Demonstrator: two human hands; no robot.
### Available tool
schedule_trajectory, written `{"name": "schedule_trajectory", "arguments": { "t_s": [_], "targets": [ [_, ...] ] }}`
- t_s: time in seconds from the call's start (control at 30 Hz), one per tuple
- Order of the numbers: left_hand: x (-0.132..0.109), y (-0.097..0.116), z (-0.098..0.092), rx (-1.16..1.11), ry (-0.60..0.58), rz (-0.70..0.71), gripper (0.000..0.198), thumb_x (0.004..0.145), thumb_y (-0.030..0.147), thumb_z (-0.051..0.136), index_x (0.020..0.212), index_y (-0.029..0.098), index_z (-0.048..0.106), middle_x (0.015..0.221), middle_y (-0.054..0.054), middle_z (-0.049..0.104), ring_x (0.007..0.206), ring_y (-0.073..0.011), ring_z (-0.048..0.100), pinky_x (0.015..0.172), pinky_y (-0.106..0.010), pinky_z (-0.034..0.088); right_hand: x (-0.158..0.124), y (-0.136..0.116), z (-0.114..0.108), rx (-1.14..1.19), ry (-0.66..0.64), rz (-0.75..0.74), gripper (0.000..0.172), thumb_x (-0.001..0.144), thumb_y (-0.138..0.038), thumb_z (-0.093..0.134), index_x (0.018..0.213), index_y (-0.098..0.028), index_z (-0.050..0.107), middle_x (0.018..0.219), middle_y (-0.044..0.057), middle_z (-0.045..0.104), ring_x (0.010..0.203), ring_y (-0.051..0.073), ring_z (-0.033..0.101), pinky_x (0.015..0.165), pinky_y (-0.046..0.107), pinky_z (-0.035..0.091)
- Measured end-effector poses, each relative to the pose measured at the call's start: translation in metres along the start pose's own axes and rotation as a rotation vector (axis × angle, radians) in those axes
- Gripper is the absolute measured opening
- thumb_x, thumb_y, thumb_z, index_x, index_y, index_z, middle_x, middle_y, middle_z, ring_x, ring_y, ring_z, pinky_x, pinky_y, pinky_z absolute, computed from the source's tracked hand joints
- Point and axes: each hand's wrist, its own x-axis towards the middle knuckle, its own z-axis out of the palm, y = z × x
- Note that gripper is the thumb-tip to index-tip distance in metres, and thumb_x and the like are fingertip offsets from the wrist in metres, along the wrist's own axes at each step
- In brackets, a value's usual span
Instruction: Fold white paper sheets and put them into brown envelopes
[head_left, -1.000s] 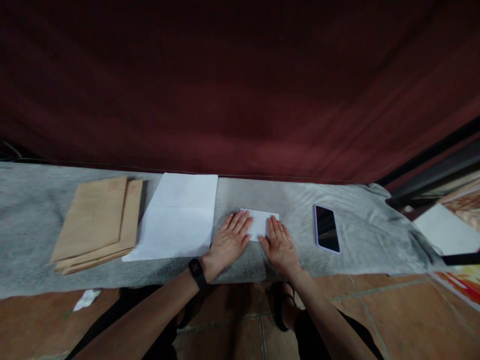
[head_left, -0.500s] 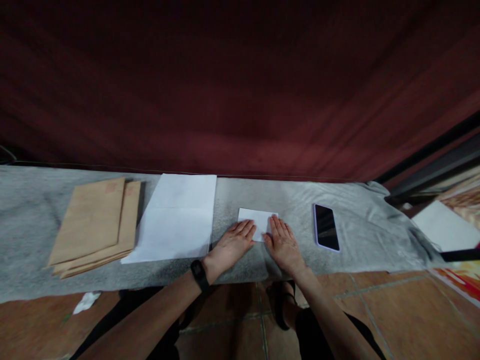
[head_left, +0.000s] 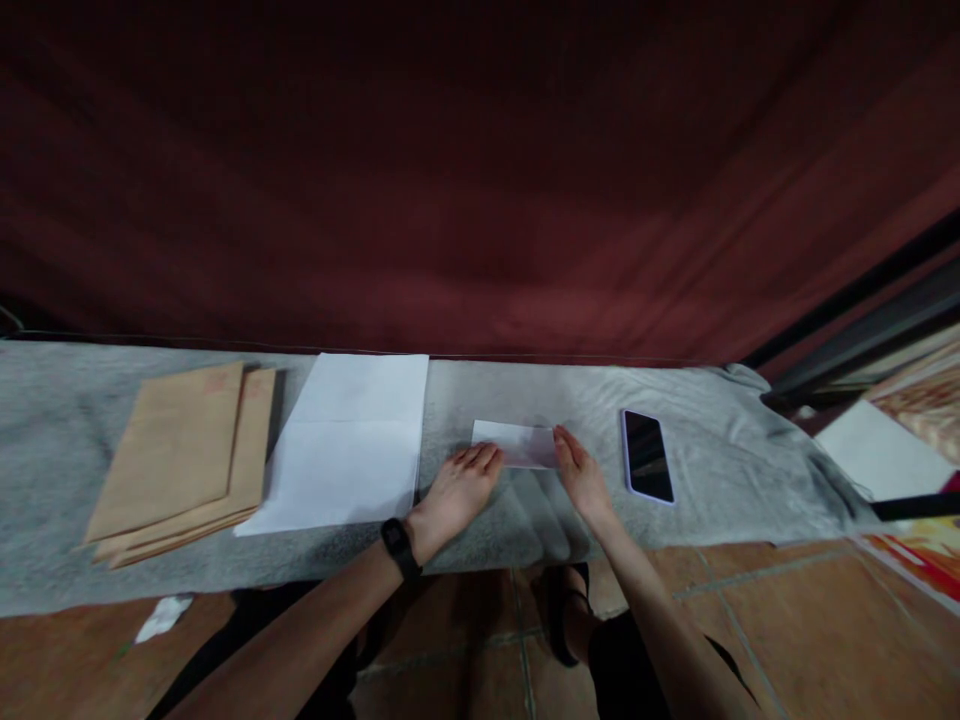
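A small folded white paper (head_left: 516,443) lies on the grey cloth-covered bench (head_left: 720,480) in front of me. My left hand (head_left: 459,487) rests flat beside its near left corner, fingers stretched out and touching the edge. My right hand (head_left: 581,476) is turned on its side at the paper's right end, fingers pinched on that edge, which looks slightly lifted and blurred.
A larger white sheet (head_left: 349,440) lies to the left, and a stack of brown envelopes (head_left: 184,455) further left. A black phone (head_left: 646,455) lies to the right. A dark red curtain hangs behind the bench. Tiled floor and a paper scrap (head_left: 157,618) lie below.
Both hands slid back off the folded paper toward me. My right hand turned from flat to edge-on and took hold of the paper's right end.
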Motion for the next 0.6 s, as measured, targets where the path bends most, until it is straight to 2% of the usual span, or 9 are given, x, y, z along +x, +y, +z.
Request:
{"name": "schedule_trajectory", "arguments": {
  "t_s": [0.1,0.17,0.23,0.37,0.47,0.53,0.6],
  "targets": [
    [0.008,-0.006,-0.008,-0.275,0.141,-0.192,0.029,0.100,0.025,0.038,0.107,0.019,0.065,0.100,-0.008,0.072,0.089,-0.0197,0.068,0.080,-0.031,0.051,0.009,-0.001,-0.009,0.368,0.027,0.143,0.056,0.098,-0.054,0.037,0.133,-0.015,0.058,0.128,0.017,0.065,0.121,0.029,0.061,0.100,0.049,0.049],
    [0.013,-0.011,-0.012,-0.486,0.215,-0.329,0.033,0.101,0.034,0.037,0.092,0.018,0.065,0.079,-0.004,0.068,0.070,-0.0170,0.063,0.065,-0.027,0.047,0.011,-0.006,-0.013,0.562,-0.003,0.178,0.055,0.096,-0.053,0.041,0.133,-0.016,0.056,0.128,0.016,0.066,0.119,0.029,0.062,0.097,0.048,0.052],
    [0.017,-0.016,-0.017,-0.705,0.240,-0.395,0.037,0.099,0.040,0.039,0.081,0.017,0.061,0.067,0.000,0.060,0.061,-0.0147,0.055,0.057,-0.025,0.041,0.009,-0.015,-0.015,0.675,-0.052,0.190,0.054,0.093,-0.052,0.049,0.134,-0.018,0.055,0.130,0.015,0.065,0.118,0.029,0.063,0.095,0.046,0.053],
    [0.023,-0.023,-0.022,-1.042,0.145,-0.367,0.035,0.092,0.045,0.048,0.083,0.015,0.062,0.069,0.001,0.060,0.064,-0.0136,0.053,0.056,-0.023,0.039,0.004,-0.034,-0.016,0.815,-0.115,0.226,0.052,0.082,-0.049,0.067,0.125,-0.021,0.061,0.125,0.009,0.068,0.109,0.027,0.066,0.086,0.040,0.057],
    [0.026,-0.026,-0.020,-1.166,0.085,-0.369,0.032,0.087,0.044,0.056,0.091,0.014,0.066,0.081,-0.002,0.067,0.072,-0.0159,0.059,0.062,-0.024,0.044,0.002,-0.041,-0.016,0.860,-0.188,0.328,0.044,0.073,-0.049,0.076,0.106,-0.019,0.070,0.101,0.006,0.075,0.087,0.023,0.070,0.068,0.032,0.058],
    [0.026,-0.027,-0.016,-1.232,0.110,-0.408,0.031,0.084,0.042,0.060,0.096,0.014,0.067,0.088,-0.004,0.069,0.077,-0.0177,0.062,0.066,-0.025,0.047,0.002,-0.042,-0.015,0.844,-0.210,0.407,0.041,0.068,-0.048,0.080,0.094,-0.018,0.072,0.086,0.004,0.075,0.074,0.020,0.068,0.058,0.028,0.055],
    [0.026,-0.027,-0.010,-1.265,0.174,-0.487,0.033,0.081,0.039,0.065,0.104,0.015,0.066,0.090,-0.005,0.070,0.080,-0.0188,0.064,0.069,-0.027,0.049,0.000,-0.041,-0.012,0.845,-0.193,0.470,0.039,0.063,-0.046,0.083,0.088,-0.019,0.072,0.078,0.002,0.073,0.066,0.017,0.065,0.055,0.026,0.054]
  ]
}}
